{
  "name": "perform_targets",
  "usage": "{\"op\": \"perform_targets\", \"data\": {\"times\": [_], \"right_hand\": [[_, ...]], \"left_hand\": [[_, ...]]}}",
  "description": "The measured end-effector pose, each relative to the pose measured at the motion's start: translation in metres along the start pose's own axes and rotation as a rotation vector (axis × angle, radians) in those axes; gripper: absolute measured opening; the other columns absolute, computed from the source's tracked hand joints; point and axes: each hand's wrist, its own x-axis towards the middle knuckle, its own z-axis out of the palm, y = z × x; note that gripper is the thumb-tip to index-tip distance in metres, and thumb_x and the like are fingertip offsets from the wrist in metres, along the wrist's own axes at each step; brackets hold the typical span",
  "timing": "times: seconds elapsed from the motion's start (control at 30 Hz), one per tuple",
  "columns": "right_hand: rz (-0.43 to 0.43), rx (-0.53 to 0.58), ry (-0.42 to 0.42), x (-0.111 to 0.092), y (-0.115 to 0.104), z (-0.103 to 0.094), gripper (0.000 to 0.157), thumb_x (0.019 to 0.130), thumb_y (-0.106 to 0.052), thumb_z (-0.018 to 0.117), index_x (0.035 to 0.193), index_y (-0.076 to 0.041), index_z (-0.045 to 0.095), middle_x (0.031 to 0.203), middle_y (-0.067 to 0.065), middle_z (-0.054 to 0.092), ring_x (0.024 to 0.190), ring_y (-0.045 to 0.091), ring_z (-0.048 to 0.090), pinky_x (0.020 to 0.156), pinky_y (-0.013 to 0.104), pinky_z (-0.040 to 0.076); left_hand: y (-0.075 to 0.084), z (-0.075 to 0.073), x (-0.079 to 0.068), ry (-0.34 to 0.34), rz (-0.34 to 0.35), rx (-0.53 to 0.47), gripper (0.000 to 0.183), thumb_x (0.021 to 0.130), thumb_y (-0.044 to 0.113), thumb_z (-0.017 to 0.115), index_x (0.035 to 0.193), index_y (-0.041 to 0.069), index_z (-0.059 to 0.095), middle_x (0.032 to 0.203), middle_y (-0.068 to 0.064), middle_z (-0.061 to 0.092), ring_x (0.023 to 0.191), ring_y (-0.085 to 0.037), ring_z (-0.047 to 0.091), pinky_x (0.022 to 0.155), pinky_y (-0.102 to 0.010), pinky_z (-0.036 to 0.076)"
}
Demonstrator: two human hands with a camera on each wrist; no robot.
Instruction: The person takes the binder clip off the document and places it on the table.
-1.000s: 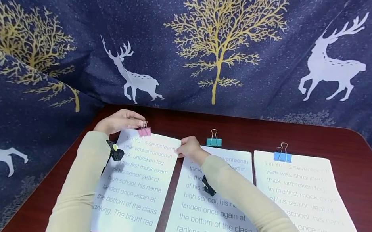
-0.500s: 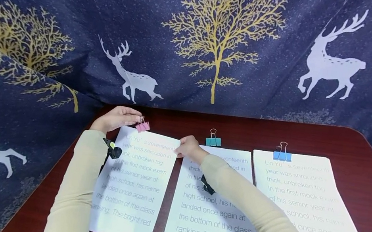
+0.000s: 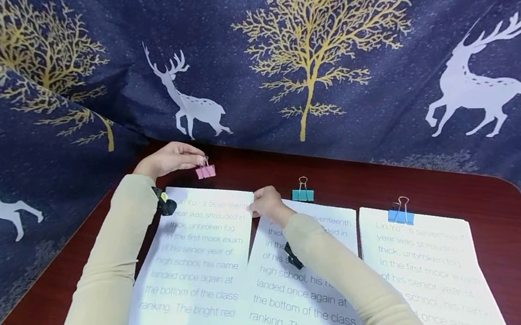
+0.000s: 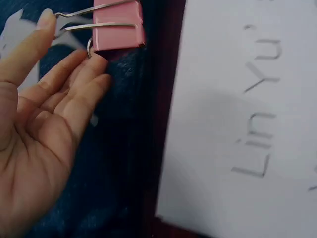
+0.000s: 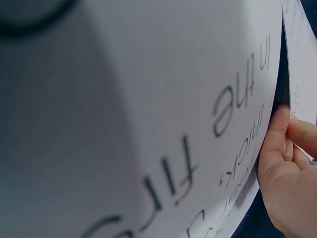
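Observation:
My left hand [image 3: 174, 160] holds a pink binder clip [image 3: 206, 172] by its wire handles, above the top edge of the left paper stack [image 3: 194, 265]. In the left wrist view the clip [image 4: 118, 27] hangs clear of the paper, thumb on one handle and fingers behind. My right hand [image 3: 270, 204] pinches the upper right corner of that left stack. In the right wrist view the thumb and fingers of this hand [image 5: 287, 163] meet at the sheet's edge. The clip's mouth faces the paper but is apart from it.
A middle stack [image 3: 298, 314] lies under my right forearm, with a teal binder clip [image 3: 303, 195] at its top. Farther right lies a third stack [image 3: 439, 251] with a blue binder clip [image 3: 401, 217]. A dark red table [image 3: 260, 165] bears them, before a deer-patterned cloth [image 3: 346, 130].
My left hand has drawn the pink clip up off the left stack's top edge. The left stack has turned and its lower part has shifted right, against the middle stack.

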Motion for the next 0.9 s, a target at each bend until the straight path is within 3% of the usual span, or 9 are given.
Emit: {"op": "perform_targets", "data": {"times": [0.2, 0.33, 0.5, 0.67, 0.8, 0.9], "right_hand": [[0.002, 0.0, 0.012, -0.001, 0.001, 0.001, 0.041, 0.078, 0.004, 0.067, 0.052, -0.011, 0.039, 0.081, 0.012, 0.063, 0.069, 0.016, 0.065, 0.066, 0.023, 0.055], [-0.006, 0.014, 0.027, -0.003, 0.0, 0.0, 0.044, 0.078, 0.005, 0.066, 0.051, -0.012, 0.035, 0.078, 0.011, 0.061, 0.071, 0.018, 0.066, 0.067, 0.025, 0.056], [-0.011, 0.004, 0.039, -0.005, -0.001, 0.0, 0.044, 0.078, 0.005, 0.066, 0.052, -0.012, 0.034, 0.063, 0.004, 0.051, 0.07, 0.017, 0.065, 0.068, 0.024, 0.056], [-0.011, -0.014, 0.043, -0.003, 0.0, 0.0, 0.045, 0.078, 0.003, 0.066, 0.051, -0.013, 0.033, 0.049, -0.002, 0.035, 0.065, 0.016, 0.063, 0.067, 0.024, 0.055], [-0.019, -0.053, 0.067, -0.004, 0.001, 0.002, 0.046, 0.079, 0.002, 0.065, 0.049, -0.013, 0.034, 0.046, -0.002, 0.036, 0.062, 0.017, 0.061, 0.072, 0.028, 0.056], [-0.025, -0.102, 0.085, -0.006, 0.001, 0.004, 0.046, 0.08, -0.001, 0.064, 0.049, -0.014, 0.034, 0.044, -0.002, 0.037, 0.061, 0.017, 0.062, 0.084, 0.035, 0.053]], "left_hand": [[0.001, 0.022, 0.012, -0.074, -0.113, 0.107, 0.044, 0.091, 0.01, 0.056, 0.128, -0.012, 0.043, 0.126, -0.022, 0.054, 0.102, -0.011, 0.059, 0.101, -0.037, 0.042], [0.0, 0.031, 0.021, -0.097, -0.166, 0.119, 0.047, 0.091, 0.01, 0.056, 0.13, -0.011, 0.041, 0.132, -0.026, 0.047, 0.112, -0.022, 0.054, 0.104, -0.04, 0.038], [-0.005, 0.032, 0.029, -0.121, -0.175, 0.106, 0.051, 0.09, 0.011, 0.058, 0.132, -0.01, 0.038, 0.131, -0.026, 0.049, 0.107, -0.019, 0.058, 0.101, -0.039, 0.041], [-0.008, 0.032, 0.032, -0.102, -0.174, 0.071, 0.052, 0.089, 0.01, 0.06, 0.133, -0.006, 0.038, 0.13, -0.026, 0.049, 0.097, -0.012, 0.061, 0.1, -0.039, 0.043], [-0.009, 0.032, 0.033, -0.089, -0.163, 0.081, 0.054, 0.089, 0.009, 0.059, 0.136, -0.005, 0.036, 0.13, -0.026, 0.05, 0.099, -0.013, 0.059, 0.102, -0.043, 0.04], [-0.009, 0.033, 0.032, -0.082, -0.156, 0.099, 0.055, 0.09, 0.008, 0.057, 0.137, -0.006, 0.033, 0.129, -0.025, 0.05, 0.103, -0.017, 0.058, 0.103, -0.045, 0.038]]}}
